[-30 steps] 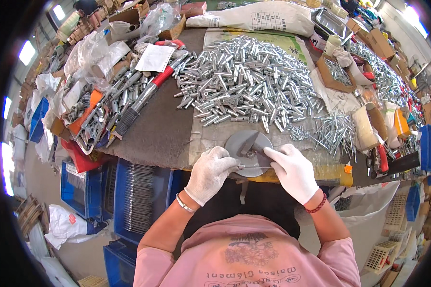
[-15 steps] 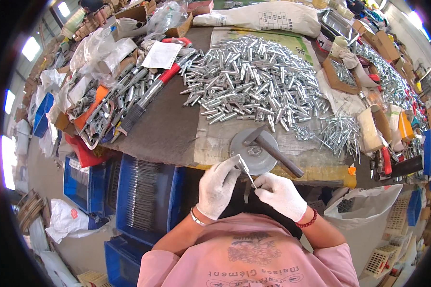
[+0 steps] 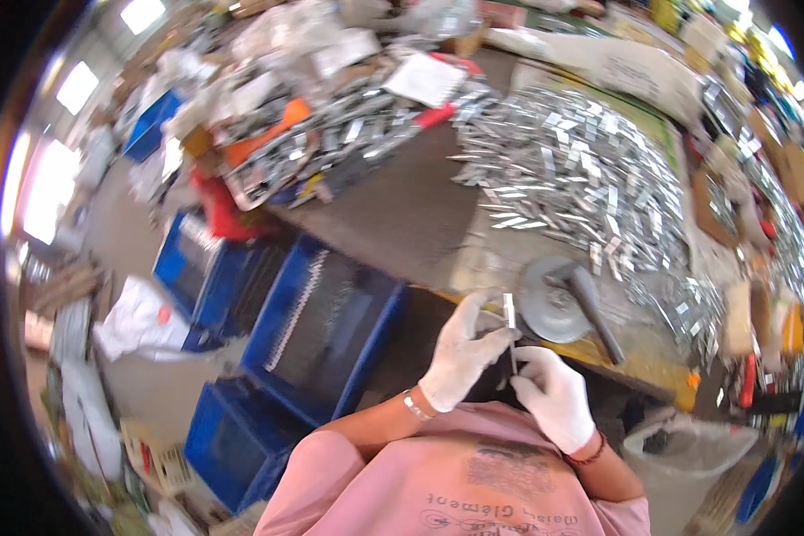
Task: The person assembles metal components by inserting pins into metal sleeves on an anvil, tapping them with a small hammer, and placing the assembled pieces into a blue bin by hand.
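Note:
My left hand (image 3: 463, 353), in a white glove, is closed on a short shiny metal sleeve (image 3: 509, 309) that stands nearly upright. Below the sleeve a thin metal rod (image 3: 513, 361) runs down in line with it. My gloved right hand (image 3: 554, 397) pinches the rod's lower part; whether the rod sits inside the sleeve is too blurred to tell. Just beyond my hands, a hammer (image 3: 591, 308) lies across a round grey metal block (image 3: 538, 317) at the bench edge. Farther back is a large heap of metal sleeves (image 3: 581, 170).
Thin metal pins (image 3: 692, 313) lie to the heap's right. Tools and metal parts (image 3: 339, 134) crowd the bench's left. Blue bins (image 3: 380, 335) stand at the left below the bench, one holding rows of rods. A white plastic bag (image 3: 697, 456) hangs at lower right.
My view has swung left, so the bench appears tilted and shifted right. The sleeve and rod have turned from a slant to nearly upright, still in my hands.

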A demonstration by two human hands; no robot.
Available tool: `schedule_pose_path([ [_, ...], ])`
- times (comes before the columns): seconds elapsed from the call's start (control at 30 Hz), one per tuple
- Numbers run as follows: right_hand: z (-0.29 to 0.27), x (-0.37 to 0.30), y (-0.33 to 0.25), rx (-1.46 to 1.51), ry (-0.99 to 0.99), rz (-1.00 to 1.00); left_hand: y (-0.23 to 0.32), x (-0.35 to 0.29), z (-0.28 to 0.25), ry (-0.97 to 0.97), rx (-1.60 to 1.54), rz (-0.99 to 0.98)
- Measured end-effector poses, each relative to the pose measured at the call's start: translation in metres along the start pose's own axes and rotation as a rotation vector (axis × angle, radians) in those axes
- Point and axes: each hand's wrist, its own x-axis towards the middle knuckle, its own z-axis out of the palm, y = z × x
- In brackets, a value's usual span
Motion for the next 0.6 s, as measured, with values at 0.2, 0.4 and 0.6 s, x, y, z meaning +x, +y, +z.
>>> schedule_pose_path([
  [0.2, -0.034, 0.015, 0.038, 0.371, 0.179, -0.021, -0.001, 0.002, -0.094, 0.314, -0.179, 0.107],
  [0.4, -0.036, 0.023, 0.043, 0.381, 0.157, -0.024, -0.086, 0.038, -0.279, 0.792, -0.047, -0.012],
  [0.6, -0.034, 0.026, 0.046, 0.390, 0.175, -0.024, -0.123, 0.091, -0.381, 1.040, 0.046, -0.096],
])
